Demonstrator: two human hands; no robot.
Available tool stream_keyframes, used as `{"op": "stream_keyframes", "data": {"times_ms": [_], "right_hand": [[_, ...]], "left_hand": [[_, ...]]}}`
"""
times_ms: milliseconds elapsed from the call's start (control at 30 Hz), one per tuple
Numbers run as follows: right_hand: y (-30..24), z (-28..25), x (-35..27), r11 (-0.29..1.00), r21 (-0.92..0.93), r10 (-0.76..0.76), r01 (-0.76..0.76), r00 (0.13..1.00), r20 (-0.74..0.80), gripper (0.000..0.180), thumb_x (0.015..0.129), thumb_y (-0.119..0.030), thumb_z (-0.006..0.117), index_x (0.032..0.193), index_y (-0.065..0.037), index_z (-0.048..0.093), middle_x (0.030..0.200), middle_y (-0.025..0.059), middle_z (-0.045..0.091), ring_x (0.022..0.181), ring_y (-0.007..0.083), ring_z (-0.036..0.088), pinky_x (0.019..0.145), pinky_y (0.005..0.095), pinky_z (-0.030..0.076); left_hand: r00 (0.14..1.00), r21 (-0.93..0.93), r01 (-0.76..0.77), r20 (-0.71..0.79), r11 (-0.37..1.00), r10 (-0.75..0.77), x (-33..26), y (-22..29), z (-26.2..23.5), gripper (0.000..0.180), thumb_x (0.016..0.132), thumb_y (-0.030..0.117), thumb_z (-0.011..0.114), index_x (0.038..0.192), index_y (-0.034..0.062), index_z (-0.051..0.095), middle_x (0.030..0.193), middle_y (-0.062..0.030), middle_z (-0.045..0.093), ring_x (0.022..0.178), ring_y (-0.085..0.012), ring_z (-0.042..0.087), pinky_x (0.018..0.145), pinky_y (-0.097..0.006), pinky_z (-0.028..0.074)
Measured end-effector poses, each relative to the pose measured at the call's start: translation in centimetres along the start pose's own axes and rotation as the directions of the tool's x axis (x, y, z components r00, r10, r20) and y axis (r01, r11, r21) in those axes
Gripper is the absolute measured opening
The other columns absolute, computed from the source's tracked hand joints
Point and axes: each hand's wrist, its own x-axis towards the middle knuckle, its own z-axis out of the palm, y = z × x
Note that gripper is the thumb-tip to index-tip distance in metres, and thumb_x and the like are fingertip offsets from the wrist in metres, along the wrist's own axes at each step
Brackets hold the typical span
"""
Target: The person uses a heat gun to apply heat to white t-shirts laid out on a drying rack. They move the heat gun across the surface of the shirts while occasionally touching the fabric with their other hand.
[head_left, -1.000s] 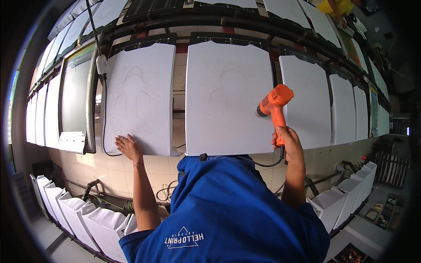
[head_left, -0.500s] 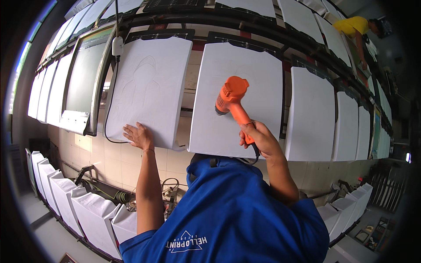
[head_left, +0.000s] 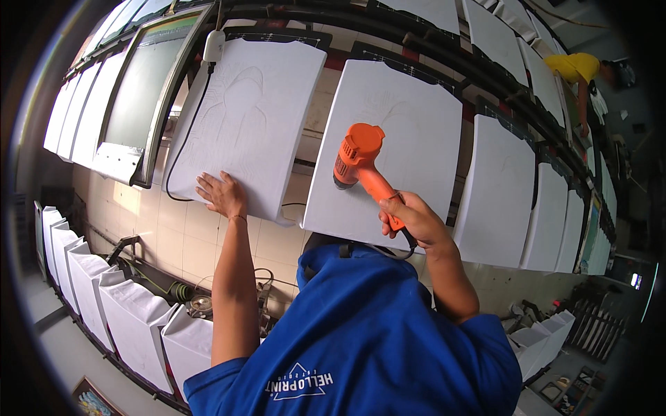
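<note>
Two hands are up in front of me, above a blue shirt [head_left: 361,347]. My right hand [head_left: 413,222] is clenched round the handle of an orange heat gun [head_left: 361,163]: bright plastic body, stubby dark nozzle aimed at the white panel [head_left: 409,125] just behind it, black cord trailing below my wrist. My left hand [head_left: 222,194] lies flat, fingers spread, on the lower edge of the neighbouring white panel [head_left: 257,104], which bears a faint outline drawing. Farther along, more white panels [head_left: 499,180] hang in a row.

Left hand [head_left: 223,195] flat on white panel [head_left: 246,125], right hand [head_left: 411,220] gripping orange heat gun [head_left: 361,166]
</note>
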Motion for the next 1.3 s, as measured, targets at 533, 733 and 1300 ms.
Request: {"op": "stream_keyframes", "data": {"times_ms": [533,733,1300], "right_hand": [[0.5,-1.3,-0.3,0.995,-0.054,-0.093,0.088,0.991,-0.099,0.035,0.093,-0.033,0.060,0.101,0.000,0.051,0.078,0.0038,0.057,0.064,0.0114,0.060,0.054,0.0258,0.049],[1.6,-1.0,-3.1,0.997,-0.037,0.073,-0.072,0.997,0.023,0.035,0.093,-0.031,0.061,0.103,0.001,0.051,0.079,0.0038,0.057,0.064,0.0113,0.061,0.053,0.0260,0.049],[1.7,-3.1,-5.9,0.997,-0.005,0.072,-0.072,0.994,-0.077,0.031,0.092,-0.028,0.061,0.097,0.002,0.054,0.078,0.0060,0.057,0.062,0.0134,0.061,0.054,0.0263,0.049]], "left_hand": [[1.000,0.018,0.011,0.008,1.000,-0.011,-0.1,0.6,-0.3,0.063,0.099,0.044,0.033,0.149,0.0059,0.027,0.159,-0.0092,0.019,0.147,-0.0318,0.012,0.109,-0.061,0.021],[1.000,0.023,0.018,-0.001,1.000,-0.018,0.1,0.3,0.2,0.064,0.099,0.045,0.032,0.150,0.0070,0.026,0.159,-0.0089,0.018,0.147,-0.0306,0.012,0.110,-0.060,0.019],[1.000,0.028,0.018,0.005,0.999,-0.018,0.1,0.4,0.3,0.066,0.098,0.047,0.032,0.150,0.0077,0.025,0.159,-0.0081,0.017,0.147,-0.0309,0.011,0.110,-0.061,0.019]]}}
